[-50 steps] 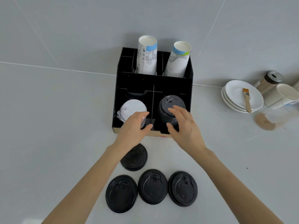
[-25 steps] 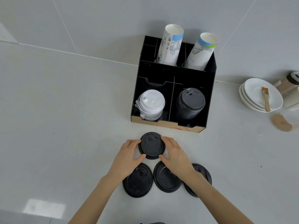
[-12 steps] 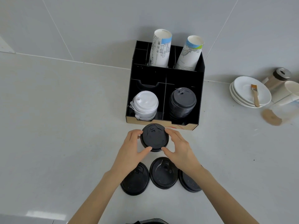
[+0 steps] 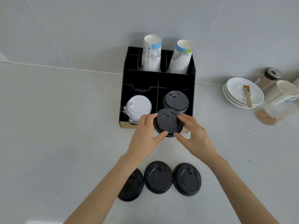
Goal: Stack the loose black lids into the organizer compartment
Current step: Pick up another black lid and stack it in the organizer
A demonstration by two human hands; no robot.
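A black lid (image 4: 168,122) is held in the air just in front of the black organizer (image 4: 175,81), gripped on its left rim by my left hand (image 4: 144,135) and on its right rim by my right hand (image 4: 194,136). Behind it, the organizer's front right compartment holds a stack of black lids (image 4: 176,101). The front left compartment holds a stack of white lids (image 4: 138,109). Three loose black lids lie in a row on the counter near me: a left one (image 4: 131,185) partly hidden by my forearm, a middle one (image 4: 157,177) and a right one (image 4: 187,178).
Two paper cup stacks (image 4: 152,54) (image 4: 180,57) stand in the organizer's back compartments. At the right sit stacked white plates (image 4: 242,94) with a small brush (image 4: 247,95), a brown shaker (image 4: 269,78), white paper cups (image 4: 286,92) and a brown spill (image 4: 265,118).
Both hands came back from the organizer, picked one black lid off the counter and lifted it forward to the organizer's front edge. Three loose lids remain on the counter.
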